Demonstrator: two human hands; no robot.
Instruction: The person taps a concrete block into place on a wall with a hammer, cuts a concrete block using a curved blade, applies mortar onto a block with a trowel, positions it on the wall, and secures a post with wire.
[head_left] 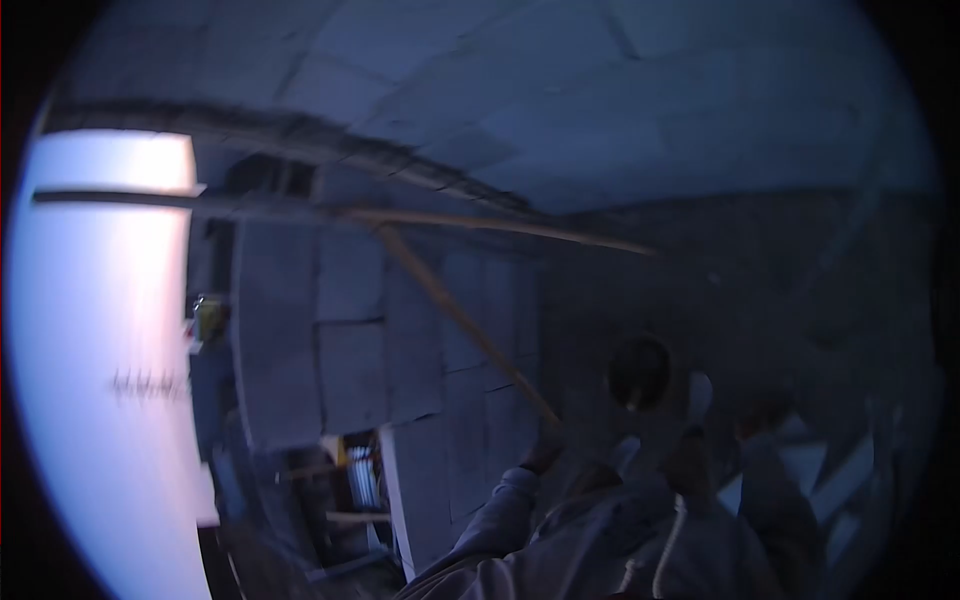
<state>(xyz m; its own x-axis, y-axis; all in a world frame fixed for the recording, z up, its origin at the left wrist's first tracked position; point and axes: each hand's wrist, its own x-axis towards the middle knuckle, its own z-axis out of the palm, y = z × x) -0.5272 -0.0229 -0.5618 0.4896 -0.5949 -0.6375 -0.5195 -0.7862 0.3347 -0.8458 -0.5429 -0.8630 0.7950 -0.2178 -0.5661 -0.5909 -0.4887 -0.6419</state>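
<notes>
The picture is dark and smeared. My left hand (545, 455) hangs low beside my body, below the lower end of a wooden pole (460, 315); whether the two touch is unclear. On the other side, my right hand (765, 418) is a dim shape near some pale pieces (805, 465) on the floor. The fingers of both hands are too blurred to read. A dark round thing, perhaps a bucket (640, 372), stands on the floor in front of me, between the hands. Beside it shows a small pale patch (700, 395).
A pale block wall (350, 380) rises on the left, with an opening (365, 475) low in it. Another block wall (700, 100) runs across the top. A second wooden pole (500, 228) slants over the dark floor (720, 280). Bright daylight (110, 300) fills the far left.
</notes>
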